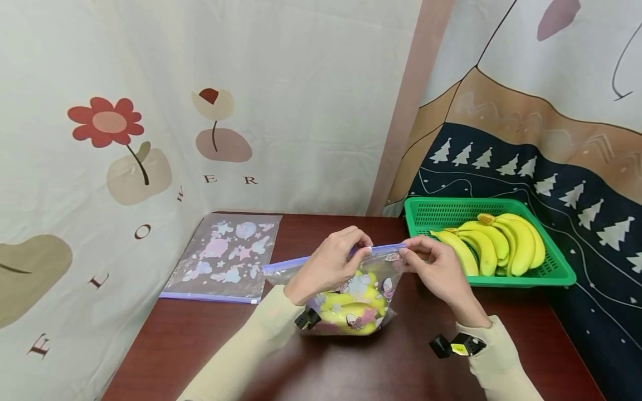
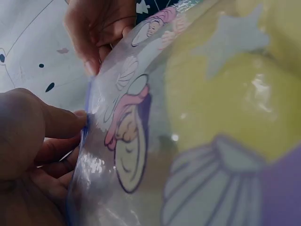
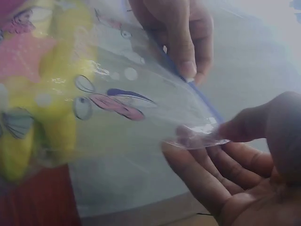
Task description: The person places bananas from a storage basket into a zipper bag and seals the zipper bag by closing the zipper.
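Note:
A clear zip bag [image 1: 386,281] with a purple zip strip and printed sea figures stands on the table with yellow bananas [image 1: 346,314] inside it. My left hand [image 1: 333,259] pinches the zip strip between thumb and fingers, close to its right end, where a small white slider shows. At the right top corner my right hand [image 1: 435,264] pinches the bag's edge. Seen in the right wrist view, the right thumb [image 3: 244,123] lies on the corner, with the fingers behind the plastic. The left wrist view shows both hands along the purple strip.
A second printed zip bag [image 1: 228,256] lies flat at the back left of the brown table [image 1: 341,370]. At the back right, a green basket [image 1: 559,273] holds several bananas [image 1: 521,245]. Printed cloth [image 1: 311,111] hangs behind the table.

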`<state>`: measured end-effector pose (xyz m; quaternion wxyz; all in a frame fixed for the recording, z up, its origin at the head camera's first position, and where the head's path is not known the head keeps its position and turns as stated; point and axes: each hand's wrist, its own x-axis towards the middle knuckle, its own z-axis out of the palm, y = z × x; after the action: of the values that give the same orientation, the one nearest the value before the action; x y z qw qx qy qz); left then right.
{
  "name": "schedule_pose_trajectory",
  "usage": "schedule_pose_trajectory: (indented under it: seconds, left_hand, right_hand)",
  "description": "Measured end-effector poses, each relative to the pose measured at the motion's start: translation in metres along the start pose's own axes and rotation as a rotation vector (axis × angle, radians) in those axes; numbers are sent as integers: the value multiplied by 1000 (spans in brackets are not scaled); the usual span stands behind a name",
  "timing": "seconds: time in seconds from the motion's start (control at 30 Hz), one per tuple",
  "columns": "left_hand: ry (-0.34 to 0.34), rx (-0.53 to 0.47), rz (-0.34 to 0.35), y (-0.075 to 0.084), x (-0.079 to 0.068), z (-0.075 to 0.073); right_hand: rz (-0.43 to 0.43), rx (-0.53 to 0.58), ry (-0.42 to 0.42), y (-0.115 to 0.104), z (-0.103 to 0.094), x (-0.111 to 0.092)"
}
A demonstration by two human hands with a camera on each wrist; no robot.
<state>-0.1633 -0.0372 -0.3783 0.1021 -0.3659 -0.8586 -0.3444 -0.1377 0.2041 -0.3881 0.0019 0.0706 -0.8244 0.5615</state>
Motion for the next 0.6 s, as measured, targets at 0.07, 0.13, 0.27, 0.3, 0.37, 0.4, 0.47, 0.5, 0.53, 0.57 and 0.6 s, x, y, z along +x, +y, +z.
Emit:
schedule_pose_trajectory:
  seconds: [0.07,0.13,0.27,0.3,0.37,0.4,0.47,0.5,0.53,0.57,0.6]
  left_hand:
    - [-21,-15,-2,3,2,1]
    - [-43,-12,-4,5,3,2]
    - [-87,-1,-5,9,6,5]
    - [-93,-2,-2,9,7,6]
    - [-95,-7,8,11,8,7]
    - [-89,-10,14,11,8,8]
    - [-70,-14,31,12,9,8]
    - [-57,-14,41,12,9,9]
    - [-43,-13,53,12,9,9]
    - [-28,-12,65,12,9,10]
    - [-13,-14,74,13,9,10]
  right_hand:
    - [-45,-86,-7,-2,-3,1]
    - [-111,-190,-8,-3,-5,2]
    - [-267,-343,-36,-9,-9,4]
    - [-304,-379,-50,-11,-10,4]
    - [-369,-443,-73,-16,-11,4]
    - [-398,-476,-79,-18,-12,4]
    - [-447,-539,-80,-23,-11,3]
    - [-465,-562,-78,-26,-10,3]
    - [-479,-583,-74,-28,-10,3]
    - [-492,-598,-69,-30,-9,3]
    - [-503,-609,-65,-31,-9,2]
